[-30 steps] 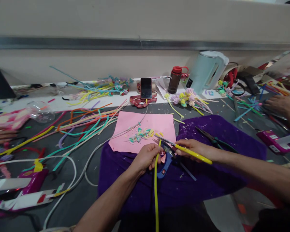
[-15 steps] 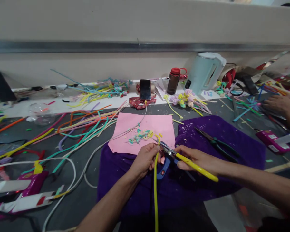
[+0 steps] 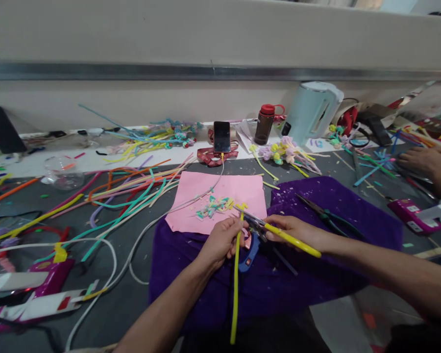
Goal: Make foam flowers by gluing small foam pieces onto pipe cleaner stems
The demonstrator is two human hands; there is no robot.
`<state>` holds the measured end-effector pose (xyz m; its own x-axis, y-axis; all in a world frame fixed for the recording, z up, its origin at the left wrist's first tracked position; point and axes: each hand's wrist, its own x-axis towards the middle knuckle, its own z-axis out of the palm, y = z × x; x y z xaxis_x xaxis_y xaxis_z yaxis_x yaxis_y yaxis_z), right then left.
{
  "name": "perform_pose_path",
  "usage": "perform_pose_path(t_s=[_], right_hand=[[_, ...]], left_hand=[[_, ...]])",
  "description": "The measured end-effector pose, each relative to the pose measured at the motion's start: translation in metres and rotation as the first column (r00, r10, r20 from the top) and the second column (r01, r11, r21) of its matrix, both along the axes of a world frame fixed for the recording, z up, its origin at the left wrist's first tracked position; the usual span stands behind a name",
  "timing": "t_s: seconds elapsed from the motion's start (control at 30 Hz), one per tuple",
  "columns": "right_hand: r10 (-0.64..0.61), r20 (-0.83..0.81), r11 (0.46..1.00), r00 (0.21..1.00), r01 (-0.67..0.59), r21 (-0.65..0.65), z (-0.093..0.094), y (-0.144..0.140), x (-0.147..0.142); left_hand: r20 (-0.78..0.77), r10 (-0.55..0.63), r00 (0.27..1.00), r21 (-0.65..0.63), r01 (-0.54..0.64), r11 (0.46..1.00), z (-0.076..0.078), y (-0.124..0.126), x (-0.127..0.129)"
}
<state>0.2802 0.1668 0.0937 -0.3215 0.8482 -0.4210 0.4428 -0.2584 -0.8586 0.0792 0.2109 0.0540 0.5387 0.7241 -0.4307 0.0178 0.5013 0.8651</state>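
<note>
From the head camera, we're looking down at a messy craft table with a purple cloth spread across it. We're seeing the left hand pinching a yellow pipe cleaner near its top end, fingers closed around it, with the rest of it hanging down toward us over the cloth. The right hand is gripping yellow-handled cutters, whose tip is sitting right at the pipe cleaner's upper end, over the near edge of the pink paper. Little cut bits are lying on that paper. A blue gadget is sitting just under the hands. We're also spotting green-handled pliers lying to the right on the cloth, a phone propped up at the back, and another person's hand resting at the far right.
</note>
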Motion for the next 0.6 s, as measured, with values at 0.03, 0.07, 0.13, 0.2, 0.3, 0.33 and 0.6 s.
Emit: perform_pose_path(t_s=[0.03,0.07,0.13,0.2,0.3,0.33,0.6], right_hand=[[0.005,0.009,1.000,1.000,-0.005,-0.022,0.002,0.002,0.000],[0.016,0.021,0.999,1.000,-0.015,-0.036,0.003,0.004,0.000],[0.047,0.056,0.998,0.997,-0.045,-0.041,0.006,0.008,0.001],[0.079,0.086,0.997,0.993,-0.076,-0.032,0.006,0.010,0.003],[0.108,0.105,0.994,0.989,-0.107,-0.012,0.006,0.011,0.006],[0.112,0.110,0.994,0.988,-0.111,-0.009,0.007,0.012,0.007],[0.014,0.060,0.997,0.998,-0.009,-0.077,0.025,-0.002,0.008]], left_hand=[[-0.014,-0.003,1.000,-0.005,0.003,1.000,-0.001,0.000,0.000],[-0.028,-0.006,1.000,-0.009,0.005,1.000,-0.002,0.000,0.000],[-0.050,-0.016,0.999,-0.011,0.015,1.000,-0.004,0.001,0.001],[-0.063,-0.030,0.998,-0.007,0.030,1.000,-0.006,0.002,0.001],[-0.075,-0.044,0.996,-0.006,0.044,0.999,-0.009,0.003,0.001],[-0.077,-0.044,0.996,-0.007,0.044,0.999,-0.009,0.003,0.001],[-0.004,0.030,1.000,0.019,-0.030,0.999,-0.003,0.002,-0.001]])
